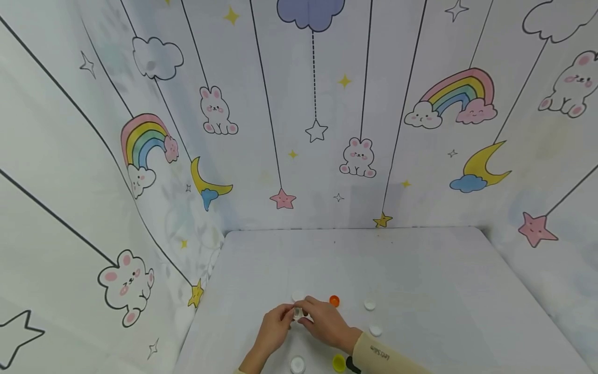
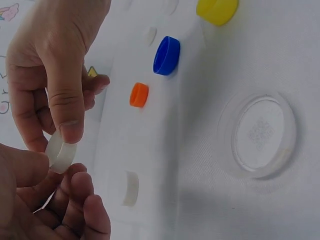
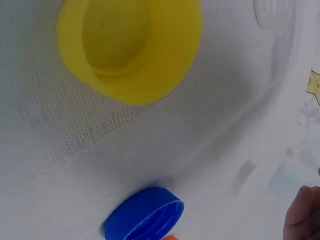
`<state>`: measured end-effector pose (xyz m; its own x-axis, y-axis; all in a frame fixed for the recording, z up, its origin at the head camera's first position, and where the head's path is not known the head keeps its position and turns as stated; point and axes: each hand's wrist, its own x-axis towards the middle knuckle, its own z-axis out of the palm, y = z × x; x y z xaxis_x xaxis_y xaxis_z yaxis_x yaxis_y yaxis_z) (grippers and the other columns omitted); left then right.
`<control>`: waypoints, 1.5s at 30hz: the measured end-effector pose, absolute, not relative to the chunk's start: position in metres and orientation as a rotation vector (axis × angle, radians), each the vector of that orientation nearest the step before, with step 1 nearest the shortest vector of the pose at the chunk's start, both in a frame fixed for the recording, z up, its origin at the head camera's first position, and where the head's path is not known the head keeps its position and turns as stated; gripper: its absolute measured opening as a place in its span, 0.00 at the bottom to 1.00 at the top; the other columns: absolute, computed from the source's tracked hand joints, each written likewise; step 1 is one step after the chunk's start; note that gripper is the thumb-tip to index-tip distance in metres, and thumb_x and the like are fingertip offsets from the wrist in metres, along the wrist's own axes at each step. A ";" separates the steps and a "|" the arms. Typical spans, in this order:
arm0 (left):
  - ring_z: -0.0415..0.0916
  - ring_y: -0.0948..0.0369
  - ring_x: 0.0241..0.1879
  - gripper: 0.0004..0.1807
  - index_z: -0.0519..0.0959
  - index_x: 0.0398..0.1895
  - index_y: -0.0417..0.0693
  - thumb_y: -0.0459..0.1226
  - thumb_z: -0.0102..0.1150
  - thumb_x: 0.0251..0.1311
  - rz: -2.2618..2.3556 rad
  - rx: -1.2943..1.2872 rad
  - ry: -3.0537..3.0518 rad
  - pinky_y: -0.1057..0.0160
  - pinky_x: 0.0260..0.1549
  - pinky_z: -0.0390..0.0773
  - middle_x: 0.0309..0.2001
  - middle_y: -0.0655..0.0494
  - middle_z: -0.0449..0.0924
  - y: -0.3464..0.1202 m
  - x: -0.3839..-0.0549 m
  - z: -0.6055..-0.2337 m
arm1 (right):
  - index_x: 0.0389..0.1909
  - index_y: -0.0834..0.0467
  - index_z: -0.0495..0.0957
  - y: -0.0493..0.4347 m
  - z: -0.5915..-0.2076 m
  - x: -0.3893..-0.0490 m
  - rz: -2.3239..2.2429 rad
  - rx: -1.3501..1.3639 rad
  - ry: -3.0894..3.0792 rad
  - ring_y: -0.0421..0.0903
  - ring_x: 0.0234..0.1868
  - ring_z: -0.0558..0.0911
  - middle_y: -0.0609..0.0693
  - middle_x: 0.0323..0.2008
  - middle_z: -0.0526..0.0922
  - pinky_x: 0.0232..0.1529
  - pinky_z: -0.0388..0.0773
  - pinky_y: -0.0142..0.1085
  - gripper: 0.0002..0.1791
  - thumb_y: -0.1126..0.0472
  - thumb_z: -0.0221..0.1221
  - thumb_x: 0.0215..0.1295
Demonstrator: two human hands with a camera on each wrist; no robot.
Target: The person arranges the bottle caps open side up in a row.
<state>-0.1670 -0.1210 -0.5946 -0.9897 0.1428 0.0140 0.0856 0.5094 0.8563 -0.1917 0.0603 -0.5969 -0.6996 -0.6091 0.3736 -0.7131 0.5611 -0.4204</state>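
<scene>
A small whitish translucent cap (image 2: 62,154) is held between both hands, its round rim tilted. My left hand (image 1: 273,327) pinches one side of it with thumb and fingers. From the other side, thumb and fingers of my right hand (image 1: 324,322) pinch it too. In the left wrist view, the right hand (image 2: 62,65) reaches down from the top and the left hand (image 2: 45,200) comes in from the lower left. An orange cap (image 1: 334,301) lies just beyond the right hand. Only some fingertips (image 3: 299,215) show in the right wrist view; whose they are I cannot tell.
Near the front edge lie a wide white cap (image 1: 297,364) and a yellow cap (image 1: 338,362). A blue cap (image 2: 166,56) stands close to the orange one in the left wrist view. White caps (image 1: 370,305) lie to the right. Printed cloth walls (image 1: 299,171) surround the white table (image 1: 420,275).
</scene>
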 end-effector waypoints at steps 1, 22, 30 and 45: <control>0.71 0.67 0.24 0.12 0.77 0.44 0.48 0.42 0.50 0.63 1.511 0.203 2.698 0.68 0.21 0.72 0.31 0.59 0.77 -0.121 -0.167 -0.596 | 0.52 0.45 0.72 0.060 -0.598 -0.192 0.829 1.108 -2.621 0.30 0.29 0.73 0.39 0.38 0.75 0.29 0.69 0.19 0.21 0.54 0.61 0.57; 0.65 0.70 0.24 0.10 0.76 0.33 0.50 0.37 0.65 0.48 1.043 0.320 3.011 0.69 0.22 0.67 0.27 0.64 0.72 -0.116 -0.159 -0.621 | 0.44 0.47 0.77 0.057 -0.615 -0.198 0.797 1.072 -2.922 0.30 0.26 0.69 0.35 0.29 0.75 0.28 0.69 0.26 0.16 0.57 0.64 0.52; 0.61 0.70 0.21 0.08 0.75 0.30 0.50 0.37 0.65 0.46 0.925 0.331 3.053 0.70 0.20 0.63 0.23 0.66 0.67 -0.112 -0.156 -0.628 | 0.42 0.48 0.78 0.053 -0.617 -0.197 0.701 1.070 -3.024 0.32 0.24 0.68 0.34 0.24 0.72 0.27 0.67 0.28 0.15 0.57 0.66 0.50; 0.59 0.70 0.21 0.09 0.78 0.28 0.48 0.38 0.67 0.44 0.816 0.345 3.076 0.69 0.19 0.62 0.21 0.66 0.64 -0.111 -0.154 -0.631 | 0.40 0.50 0.79 0.050 -0.622 -0.196 0.720 1.075 -3.059 0.32 0.23 0.67 0.34 0.22 0.71 0.26 0.67 0.27 0.13 0.58 0.64 0.51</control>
